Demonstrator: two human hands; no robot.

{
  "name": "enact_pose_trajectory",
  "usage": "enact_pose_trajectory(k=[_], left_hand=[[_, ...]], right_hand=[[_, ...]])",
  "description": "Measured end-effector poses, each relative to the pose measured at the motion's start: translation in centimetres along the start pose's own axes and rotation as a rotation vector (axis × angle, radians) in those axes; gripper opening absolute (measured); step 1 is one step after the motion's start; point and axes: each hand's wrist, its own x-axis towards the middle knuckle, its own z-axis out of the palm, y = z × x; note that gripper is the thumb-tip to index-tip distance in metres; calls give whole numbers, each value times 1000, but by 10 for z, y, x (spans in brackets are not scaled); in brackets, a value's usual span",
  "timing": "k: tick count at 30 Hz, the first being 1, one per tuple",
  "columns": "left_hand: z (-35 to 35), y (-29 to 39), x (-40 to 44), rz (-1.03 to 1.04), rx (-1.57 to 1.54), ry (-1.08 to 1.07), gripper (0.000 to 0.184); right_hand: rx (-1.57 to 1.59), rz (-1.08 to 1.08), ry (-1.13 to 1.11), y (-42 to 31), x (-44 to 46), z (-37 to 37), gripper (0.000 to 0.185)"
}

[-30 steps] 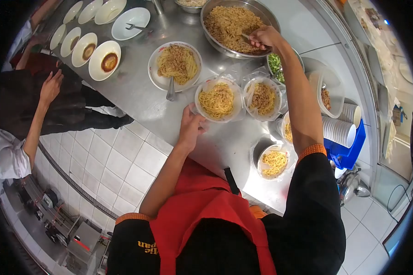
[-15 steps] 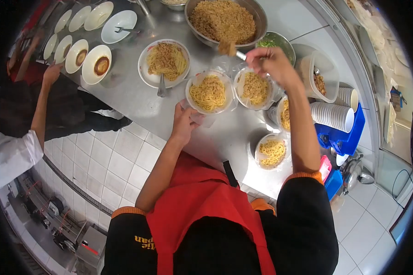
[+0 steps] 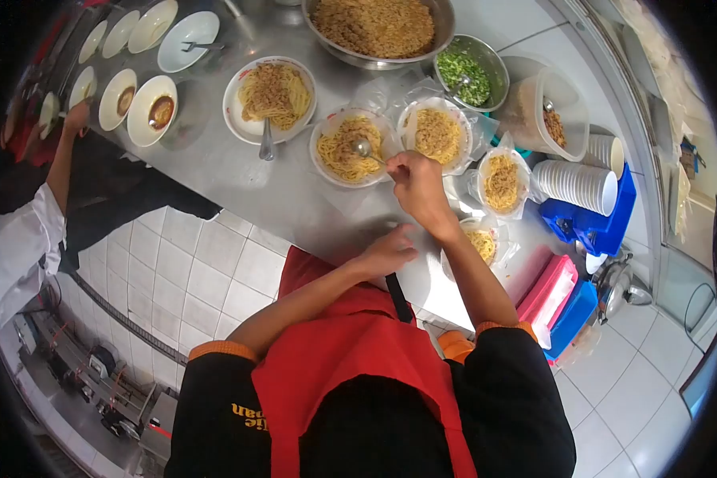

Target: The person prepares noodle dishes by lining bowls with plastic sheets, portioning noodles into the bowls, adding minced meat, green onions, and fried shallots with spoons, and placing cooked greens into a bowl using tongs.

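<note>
My right hand (image 3: 416, 179) grips a metal spoon (image 3: 364, 148), its bowl resting over the noodles in a paper bowl (image 3: 323, 164). Minced topping covers part of those noodles. My left hand (image 3: 388, 250) hovers near the table's front edge, fingers loosely apart, holding nothing. Right of the spoon, a second paper bowl (image 3: 436, 135) holds noodles with topping. Two more stand further right: one with topping (image 3: 502, 182), and one with noodles (image 3: 481, 245), partly hidden by my right forearm. A plate (image 3: 233, 107) of topped noodles with a spoon lies to the left.
A large steel bowl (image 3: 374, 62) of minced topping stands at the back, beside chopped greens (image 3: 464, 76) and a clear plastic tub (image 3: 524, 103). Stacked paper cups (image 3: 573, 187) lie at right. Several sauce bowls (image 3: 151, 111) line the left. A co-worker's arm (image 3: 60, 163) reaches in there.
My right hand has brought the spoon from the large steel bowl to the left paper bowl. My left hand has let go of that bowl and moved right, toward me.
</note>
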Motion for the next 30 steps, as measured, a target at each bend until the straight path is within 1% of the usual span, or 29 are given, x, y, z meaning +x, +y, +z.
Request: enact_pose_trajectory(k=[1,3,4,5,7,8,9,11,12,13,14,15,16,17,19,20,22,23,25,26,27,28,29,30], left_hand=[[11,5,15,88,250,50,68],[33,9,35,104,238,52,69],[40,10,41,111,231,59,70],[45,12,47,120,235,55,70],[55,12,55,274,251,170,65],[58,5,64,343,249,223,59],[55,12,63,358,254,227,59],[50,26,52,313,214,124,57],[49,23,55,274,274,135,54],[48,23,53,281,278,140,54],[47,22,50,356,293,185,53],[46,21,45,428,308,231,52],[43,27,33,403,314,255,49],[38,30,21,403,318,258,49],[22,41,-3,385,264,233,48],[14,49,-18,385,269,241,48],[-6,71,-52,245,215,272,47],[-19,70,-61,244,211,282,47],[-42,69,-79,322,14,398,47],[-54,72,-86,325,14,400,47],[-66,80,-90,398,-43,503,46],[-78,89,-94,470,-99,605,46],[-92,97,-98,479,-93,604,46],[-107,107,-101,491,-49,653,45]], right_hand=[[-12,0,10,-4,3,-8,14],[145,167,16,-16,11,-27,12],[308,320,-63,-12,20,-40,13],[302,315,-56,-13,30,-54,13],[452,289,-38,-21,54,-79,14],[445,275,-35,-20,68,-86,14],[402,239,-20,-18,86,-91,14],[360,201,-3,-17,119,-95,14],[65,58,60,-18,137,-92,14],[-228,-88,126,-18,158,-89,16],[-228,-97,127,-11,182,-84,16],[-437,-164,61,0,206,-75,18],[-646,-229,-1,9,224,-66,20],[-642,-232,2,13,234,-52,20],[-859,-60,8,14,248,-21,19],[-852,-66,10,16,251,-15,19],[-696,16,-204,13,257,-4,18],[-693,7,-211,12,259,-4,18],[-478,138,-361,0,257,-17,19],[-192,316,-413,-12,252,-28,18],[-193,311,-409,-9,254,-32,18],[-13,370,-375,-3,253,-36,18],[169,424,-336,2,255,-41,19],[233,414,-318,0,253,-46,20]])
